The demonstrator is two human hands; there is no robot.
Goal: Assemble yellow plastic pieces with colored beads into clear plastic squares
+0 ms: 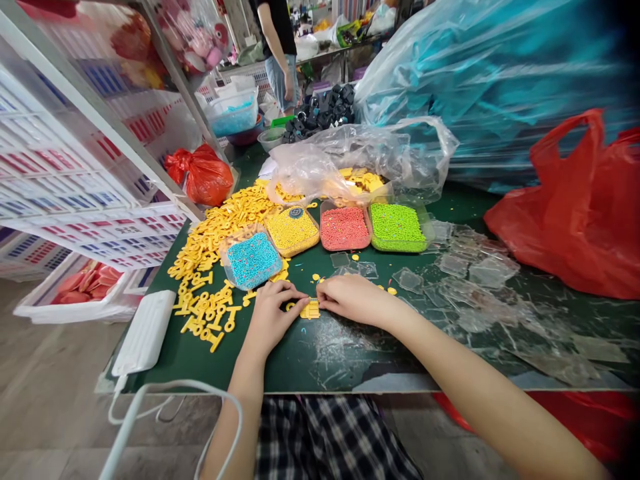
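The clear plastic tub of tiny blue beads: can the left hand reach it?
Probably yes: the left hand sits close to the tub, and nothing visible covers the beads or blocks the way.

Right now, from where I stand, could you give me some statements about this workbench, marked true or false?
1. The left hand and right hand are both at a small yellow piece. True.
2. The blue beads are left of the yellow beads. True.
3. The green beads sit between the yellow and red beads. False: the green beads are right of the red beads.
4. The white device lies at the table's right end. False: the white device lies near the table's left end.
5. A red plastic bag is right of the green beads. True.
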